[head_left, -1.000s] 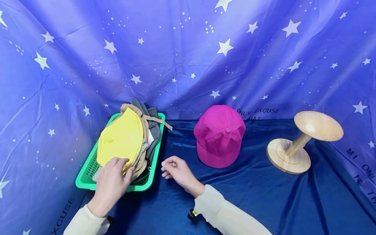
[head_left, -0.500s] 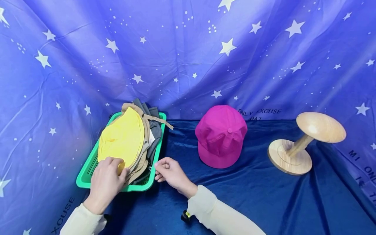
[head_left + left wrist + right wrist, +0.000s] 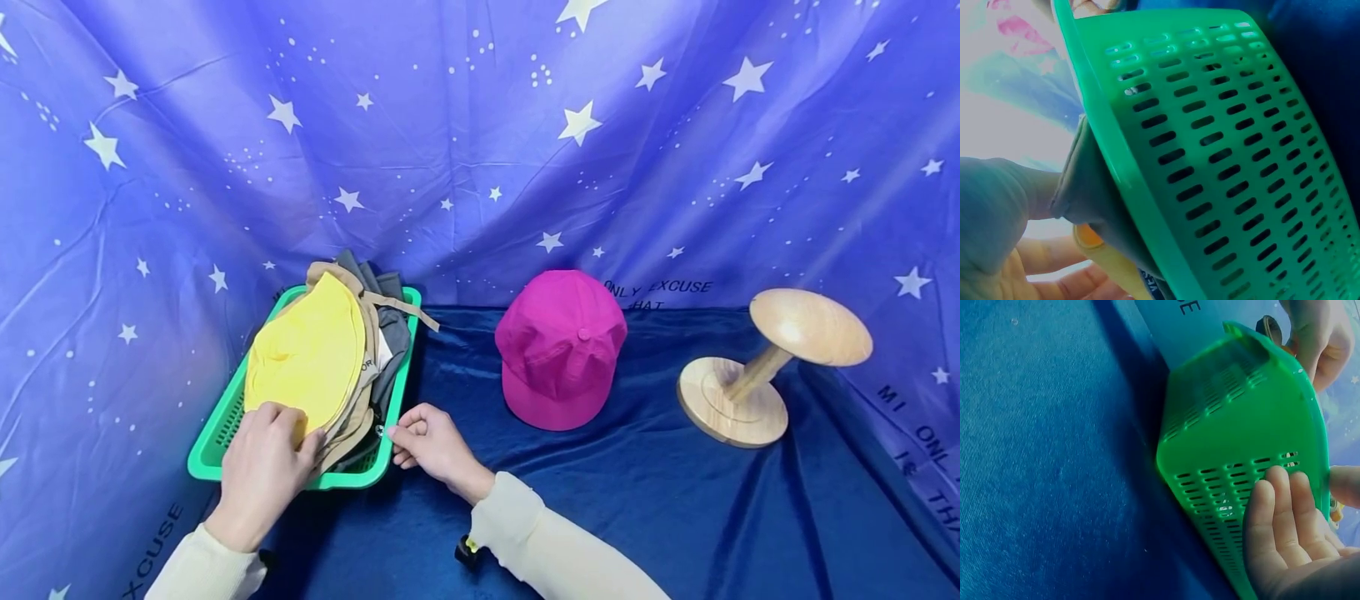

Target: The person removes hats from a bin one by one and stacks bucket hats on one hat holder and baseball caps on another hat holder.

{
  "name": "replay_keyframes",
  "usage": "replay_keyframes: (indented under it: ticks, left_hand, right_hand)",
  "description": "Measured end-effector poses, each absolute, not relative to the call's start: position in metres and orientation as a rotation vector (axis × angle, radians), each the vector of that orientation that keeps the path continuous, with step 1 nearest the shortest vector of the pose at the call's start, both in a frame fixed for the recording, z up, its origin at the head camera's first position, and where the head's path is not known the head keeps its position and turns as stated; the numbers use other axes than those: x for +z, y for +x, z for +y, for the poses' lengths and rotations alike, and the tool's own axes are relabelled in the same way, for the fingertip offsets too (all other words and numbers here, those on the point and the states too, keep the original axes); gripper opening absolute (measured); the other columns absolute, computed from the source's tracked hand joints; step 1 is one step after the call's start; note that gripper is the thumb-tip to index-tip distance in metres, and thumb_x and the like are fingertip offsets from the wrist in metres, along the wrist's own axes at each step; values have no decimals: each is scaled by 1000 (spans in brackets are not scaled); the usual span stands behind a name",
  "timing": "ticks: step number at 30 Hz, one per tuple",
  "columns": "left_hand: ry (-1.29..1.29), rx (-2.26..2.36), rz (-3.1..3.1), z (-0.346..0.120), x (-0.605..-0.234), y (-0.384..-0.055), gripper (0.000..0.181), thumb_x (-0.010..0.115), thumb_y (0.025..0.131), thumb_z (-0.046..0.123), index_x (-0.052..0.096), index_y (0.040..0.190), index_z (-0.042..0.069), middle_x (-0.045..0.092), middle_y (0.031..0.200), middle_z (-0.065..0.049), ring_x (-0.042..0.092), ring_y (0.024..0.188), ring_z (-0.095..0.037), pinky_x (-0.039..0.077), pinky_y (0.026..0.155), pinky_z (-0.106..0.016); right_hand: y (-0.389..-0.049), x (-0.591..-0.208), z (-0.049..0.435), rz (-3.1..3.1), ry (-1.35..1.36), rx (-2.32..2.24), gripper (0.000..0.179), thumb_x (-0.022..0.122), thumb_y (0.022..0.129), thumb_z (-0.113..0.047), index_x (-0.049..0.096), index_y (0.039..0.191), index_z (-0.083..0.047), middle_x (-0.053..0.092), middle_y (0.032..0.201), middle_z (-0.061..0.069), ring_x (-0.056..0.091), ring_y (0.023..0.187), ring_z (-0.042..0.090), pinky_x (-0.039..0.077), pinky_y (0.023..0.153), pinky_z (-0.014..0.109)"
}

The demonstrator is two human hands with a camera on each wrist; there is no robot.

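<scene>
A green plastic basket on the left holds a stack of hats. Uppermost is a yellow hat, over tan hats and dark grey ones. My left hand pinches the near edge of the yellow hat. In the left wrist view, its thumb presses a grey-brown brim by the yellow fabric. My right hand holds the basket's right rim, thumb at the rim and fingers along the outer wall. The hats' undersides are mostly hidden.
A magenta cap sits on the dark blue cloth, right of the basket. Farther right stands a wooden hat stand, leaning in view. Behind hangs a purple-blue curtain with white stars. A tan strap hangs over the basket's rim.
My right hand has moved left across the cloth to the basket's right rim. My left hand has shifted slightly left and down along the hats' near edge.
</scene>
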State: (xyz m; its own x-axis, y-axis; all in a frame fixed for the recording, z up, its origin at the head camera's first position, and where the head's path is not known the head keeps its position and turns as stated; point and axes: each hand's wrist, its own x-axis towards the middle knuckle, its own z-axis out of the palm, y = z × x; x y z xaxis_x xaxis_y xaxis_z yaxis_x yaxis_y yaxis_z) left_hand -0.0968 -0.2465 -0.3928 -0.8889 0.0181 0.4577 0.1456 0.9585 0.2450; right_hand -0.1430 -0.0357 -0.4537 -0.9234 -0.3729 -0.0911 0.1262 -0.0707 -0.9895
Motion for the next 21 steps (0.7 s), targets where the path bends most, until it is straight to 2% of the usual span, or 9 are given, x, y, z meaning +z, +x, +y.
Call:
replay_keyframes:
  ticks: [9, 15, 18, 21]
  left_hand:
    - [-227, -234, -2492, -246, -401, -96, 18, 69, 79, 13, 57, 70, 2, 57, 77, -17, 52, 68, -39, 44, 50, -51]
    - [-235, -192, -2479, -246, -401, -94, 11, 64, 82, 6, 58, 76, 0, 56, 77, -18, 51, 65, -39, 40, 39, -49]
    - [-238, -193, -2494, -245, -400, -93, 6, 64, 80, 1, 59, 80, -2, 55, 79, -18, 51, 67, -38, 41, 39, -49]
    - [-224, -213, -2506, -247, -400, -92, 8, 67, 78, 0, 60, 82, -2, 56, 80, -18, 51, 69, -38, 41, 40, -50]
  right_hand:
    - [-146, -453, -41, 1669, -189, -2091, 6, 57, 91, -1, 53, 92, 3, 63, 67, 14, 61, 50, 18, 56, 53, 35]
    - [-147, -452, -45, 1678, -132, -2089, 5, 54, 88, 0, 50, 91, -1, 62, 67, 16, 59, 47, 18, 55, 50, 33]
    - [-147, -452, -47, 1697, -117, -2091, 5, 55, 89, -2, 49, 90, -2, 62, 67, 16, 59, 47, 17, 55, 49, 32]
    - [-147, -453, -47, 1700, -108, -2093, 7, 56, 91, -4, 49, 90, -3, 62, 65, 13, 59, 47, 17, 54, 49, 32]
